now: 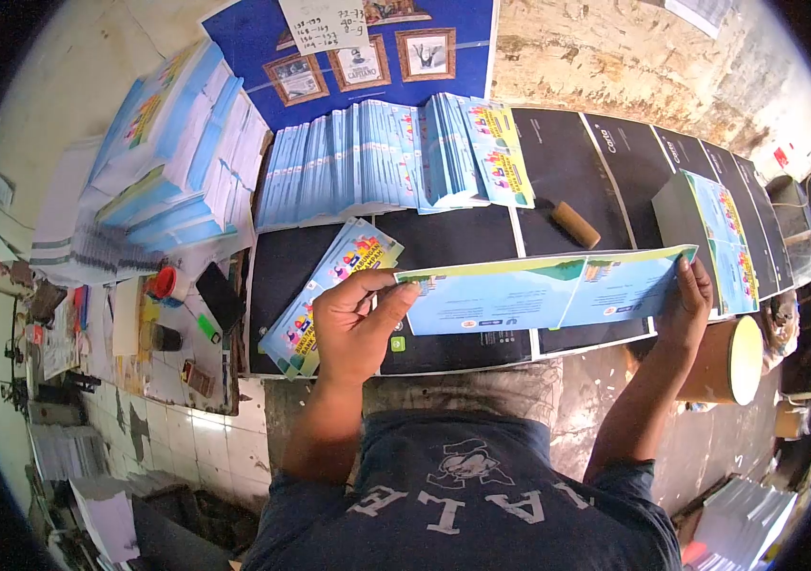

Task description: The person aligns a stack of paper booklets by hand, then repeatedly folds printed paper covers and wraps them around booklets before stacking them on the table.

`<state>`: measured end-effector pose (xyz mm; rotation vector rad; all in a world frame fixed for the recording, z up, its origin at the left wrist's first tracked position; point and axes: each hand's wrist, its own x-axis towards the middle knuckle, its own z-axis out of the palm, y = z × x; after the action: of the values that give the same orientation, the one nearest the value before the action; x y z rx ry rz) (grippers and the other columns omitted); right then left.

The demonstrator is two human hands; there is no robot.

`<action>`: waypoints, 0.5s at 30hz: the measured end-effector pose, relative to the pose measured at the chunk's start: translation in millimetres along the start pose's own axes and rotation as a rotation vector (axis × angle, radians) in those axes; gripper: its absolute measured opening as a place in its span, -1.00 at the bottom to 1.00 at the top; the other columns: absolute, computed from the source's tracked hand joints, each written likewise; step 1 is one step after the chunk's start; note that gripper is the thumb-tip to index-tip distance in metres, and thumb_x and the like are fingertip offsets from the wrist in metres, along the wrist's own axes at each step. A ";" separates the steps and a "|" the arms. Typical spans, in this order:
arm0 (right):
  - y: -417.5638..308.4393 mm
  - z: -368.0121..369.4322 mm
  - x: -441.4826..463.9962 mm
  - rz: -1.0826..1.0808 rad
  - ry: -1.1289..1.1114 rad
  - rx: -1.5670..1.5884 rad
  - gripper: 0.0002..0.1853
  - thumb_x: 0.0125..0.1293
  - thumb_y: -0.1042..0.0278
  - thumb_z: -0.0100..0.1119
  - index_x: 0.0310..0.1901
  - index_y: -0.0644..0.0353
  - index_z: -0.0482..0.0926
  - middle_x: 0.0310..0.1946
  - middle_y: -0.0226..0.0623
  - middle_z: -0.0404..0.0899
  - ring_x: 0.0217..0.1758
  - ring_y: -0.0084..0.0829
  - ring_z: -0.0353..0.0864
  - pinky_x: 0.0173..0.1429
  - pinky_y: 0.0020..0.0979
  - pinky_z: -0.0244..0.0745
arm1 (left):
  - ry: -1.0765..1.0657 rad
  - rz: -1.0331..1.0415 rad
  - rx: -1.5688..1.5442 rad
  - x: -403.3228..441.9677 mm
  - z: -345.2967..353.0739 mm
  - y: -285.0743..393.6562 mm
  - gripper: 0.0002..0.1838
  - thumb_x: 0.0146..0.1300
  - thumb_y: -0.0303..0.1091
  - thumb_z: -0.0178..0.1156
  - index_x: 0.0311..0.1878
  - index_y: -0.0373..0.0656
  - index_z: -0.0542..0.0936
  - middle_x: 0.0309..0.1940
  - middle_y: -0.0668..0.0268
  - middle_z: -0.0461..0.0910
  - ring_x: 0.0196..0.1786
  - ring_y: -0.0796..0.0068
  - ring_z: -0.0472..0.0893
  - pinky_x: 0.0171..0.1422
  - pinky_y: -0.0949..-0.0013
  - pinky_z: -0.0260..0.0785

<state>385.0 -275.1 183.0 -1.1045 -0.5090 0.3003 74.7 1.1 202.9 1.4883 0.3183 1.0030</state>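
Observation:
A long printed light-blue sheet (529,297), with two cover panels side by side and green patches along its upper edge, is stretched between my two hands above the black table. My left hand (356,324) pinches its left end between thumb and fingers. At the right end, my right hand (689,293) grips the sheet's corner. Under and beside my left hand lie colourful printed covers (360,249), slanting across the table's left front. A stack of similar printed covers (731,238) stands just beyond my right hand.
Overlapping blue booklets (348,162) line the table's back edge. A brown cylindrical piece (575,224) lies on the black tabletop (448,234). Tall paper stacks (172,143) rise at left, near a dark phone (221,295) and a red roll (168,284). A yellow-topped drum (743,360) stands at right.

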 end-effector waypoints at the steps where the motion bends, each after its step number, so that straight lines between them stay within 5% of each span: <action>1: -0.5 -1.8 0.1 0.002 0.001 -0.006 -0.78 0.45 0.33 0.18 -0.04 0.30 0.67 -0.22 -0.30 0.73 -0.24 -0.52 0.67 -0.03 -0.46 0.52 | -0.011 0.029 0.027 0.3 0.6 3.2 -0.87 0.25 -0.59 0.37 -0.16 -0.39 0.64 -0.40 0.33 0.65 -0.42 0.77 0.50 -0.39 0.61 0.30; 9: 0.0 -5.5 -2.1 -0.041 -0.029 0.007 -0.74 0.43 0.33 0.20 0.01 0.34 0.65 -0.17 -0.27 0.73 -0.18 -0.49 0.68 0.01 -0.43 0.52 | -0.022 0.080 0.067 -0.1 0.2 10.2 -0.87 0.25 -0.59 0.37 -0.15 -0.36 0.65 -0.30 0.25 0.72 -0.33 0.70 0.61 -0.28 0.59 0.42; 11: -3.3 11.0 -3.4 -0.033 0.085 -0.047 -0.81 0.41 0.34 0.22 -0.12 0.29 0.68 -0.33 -0.34 0.68 -0.34 -0.53 0.58 -0.17 -0.52 0.41 | -0.015 0.089 0.126 -0.8 -0.1 12.5 -0.86 0.23 -0.61 0.37 -0.16 -0.34 0.65 -0.30 0.24 0.72 -0.29 0.65 0.62 -0.23 0.56 0.44; 14: -13.7 35.7 -2.8 0.092 0.208 -0.362 -0.79 0.41 0.31 0.21 -0.13 0.30 0.67 -0.34 -0.39 0.65 -0.34 -0.57 0.54 -0.20 -0.52 0.41 | 0.003 -0.022 0.150 -8.0 -9.0 -4.1 -0.83 0.21 -0.58 0.40 -0.16 -0.33 0.64 -0.31 0.25 0.71 -0.26 0.62 0.63 -0.18 0.51 0.46; 15: -13.0 48.8 0.1 0.120 0.111 -0.460 -0.77 0.41 0.29 0.22 -0.13 0.31 0.66 -0.34 -0.39 0.65 -0.34 -0.58 0.54 -0.21 -0.51 0.41 | -0.031 -0.033 0.378 -11.4 -20.8 -17.0 -0.82 0.21 -0.52 0.41 -0.15 -0.32 0.63 -0.34 0.28 0.69 -0.25 0.60 0.62 -0.14 0.47 0.47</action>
<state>358.9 -242.9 212.0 -1.5938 -0.4234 0.2288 58.9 10.5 180.2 1.8295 0.5305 0.9262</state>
